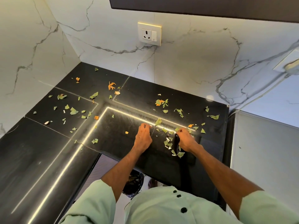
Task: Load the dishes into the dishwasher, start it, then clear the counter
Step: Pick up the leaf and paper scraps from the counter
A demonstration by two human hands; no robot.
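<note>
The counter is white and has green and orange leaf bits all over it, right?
Not quite. The counter is black, not white; it is the wall behind it that is white. Green and orange leaf bits do lie all over it. The head view shows this.

Bright, even light from above washes the pale marble wall (194, 62) below the dark cabinet (210, 5), a thin L-shaped glare line crosses the glossy black counter (40, 159), and wide-angle bending with slight blur softens the right edge.
</note>
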